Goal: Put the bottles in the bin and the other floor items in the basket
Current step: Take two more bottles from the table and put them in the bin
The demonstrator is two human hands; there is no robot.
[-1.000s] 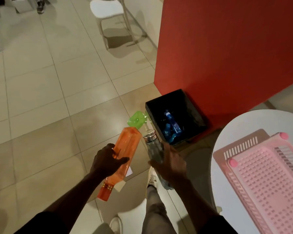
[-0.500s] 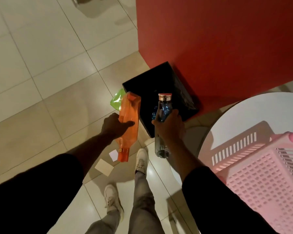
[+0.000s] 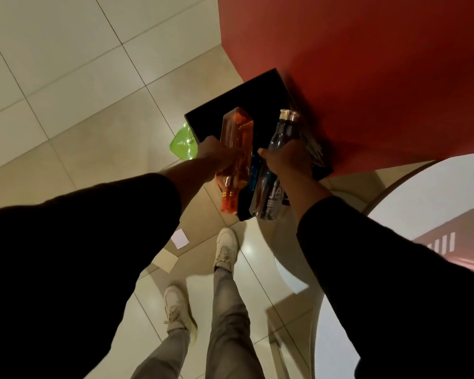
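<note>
My left hand [image 3: 216, 157] grips an orange square bottle [image 3: 237, 138] with its cap toward me, held over the open black bin [image 3: 246, 97] that stands against the red wall. My right hand [image 3: 288, 160] holds a clear bottle [image 3: 281, 135] with a metal cap pointing away, also above the bin's opening. Something blue shows inside the bin between the two bottles. A green bottle [image 3: 183, 144] lies on the floor just left of the bin. Two small paper pieces [image 3: 180, 238] lie on the tiles near my left foot. A corner of the pink basket [image 3: 468, 247] shows at the right edge.
A red wall [image 3: 367, 64] rises right behind the bin. A white round table [image 3: 422, 203] carries the pink basket on the right. My legs and white shoes [image 3: 225, 248] stand just in front of the bin. Beige tiled floor stretches to the left.
I have stepped closer and leaned over; both hands have carried the orange and clear bottles from in front of the bin to over its opening.
</note>
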